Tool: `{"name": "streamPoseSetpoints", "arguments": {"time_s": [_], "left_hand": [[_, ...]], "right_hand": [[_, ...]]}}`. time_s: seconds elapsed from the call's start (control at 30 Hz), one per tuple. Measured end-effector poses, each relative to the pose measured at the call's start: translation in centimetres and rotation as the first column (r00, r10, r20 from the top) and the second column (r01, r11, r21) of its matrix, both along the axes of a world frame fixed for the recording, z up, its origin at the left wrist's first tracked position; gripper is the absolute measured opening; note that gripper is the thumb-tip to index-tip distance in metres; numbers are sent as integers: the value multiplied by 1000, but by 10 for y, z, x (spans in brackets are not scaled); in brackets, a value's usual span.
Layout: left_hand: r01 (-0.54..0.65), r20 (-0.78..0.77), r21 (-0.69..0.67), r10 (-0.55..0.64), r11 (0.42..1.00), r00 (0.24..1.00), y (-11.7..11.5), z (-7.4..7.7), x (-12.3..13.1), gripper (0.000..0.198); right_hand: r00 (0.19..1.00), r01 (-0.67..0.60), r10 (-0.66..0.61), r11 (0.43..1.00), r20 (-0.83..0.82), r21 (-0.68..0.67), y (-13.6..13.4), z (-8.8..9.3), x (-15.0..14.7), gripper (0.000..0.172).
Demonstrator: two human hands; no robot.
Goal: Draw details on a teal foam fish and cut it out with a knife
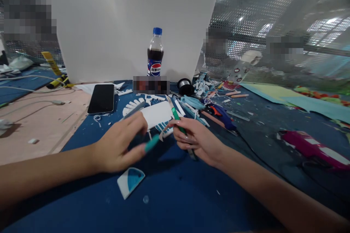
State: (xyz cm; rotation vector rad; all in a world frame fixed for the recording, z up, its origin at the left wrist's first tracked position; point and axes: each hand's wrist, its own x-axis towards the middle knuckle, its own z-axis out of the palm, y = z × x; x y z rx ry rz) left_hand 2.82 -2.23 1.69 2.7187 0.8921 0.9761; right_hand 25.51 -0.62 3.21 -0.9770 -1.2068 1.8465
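My right hand (pixel 191 136) is closed around a green pen-like tool (pixel 175 114). At its fingertips, a small curved pale strip (pixel 162 135) sticks out toward the left. My left hand (pixel 124 142) hovers just left of it with thumb and fingers apart and nothing seen between them; the thumb carries a long teal nail. Behind the hands lies a white sheet piece (pixel 158 114) beside a small blue-patterned piece (pixel 162 126). A white and blue cut piece (pixel 131 182) rests on the blue table below my left hand.
A cola bottle (pixel 155 52) stands against the white board (pixel 131 14). A phone (pixel 101 99) lies at the left. Behind my right hand are a wire spool (pixel 185 87), blue-handled pliers (pixel 225 117) and scraps. A magenta tool (pixel 314 149) with a cord lies at the right.
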Motion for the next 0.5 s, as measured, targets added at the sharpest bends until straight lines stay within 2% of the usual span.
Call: {"name": "streamPoseSetpoints", "arguments": {"time_s": [0.03,0.1,0.17,0.23,0.37,0.43,0.5], "left_hand": [[76,-133,31,-71,997,989,-4,1,1,50],[142,-414,113,-84,983,907,-16,0,5,63],[61,-552,242,85,968,829,-26,-2,10,68],[32,-568,334,174,942,805,-31,-4,15,61],[7,-489,475,257,880,833,-21,-1,16,37],[-111,-459,533,397,839,795,-16,4,15,36],[-301,-514,457,525,837,679,-16,8,15,42]], "right_hand": [[1000,9,-9,1000,1,6,2,0,2,18],[1000,20,-20,1000,12,18,4,0,4,20],[999,27,-27,999,23,28,4,0,4,21],[999,28,-29,999,29,35,3,1,3,20],[998,30,-32,999,47,42,2,1,1,20],[998,26,-29,999,53,45,2,1,1,22],[998,16,-19,999,58,47,3,2,2,23]]}}
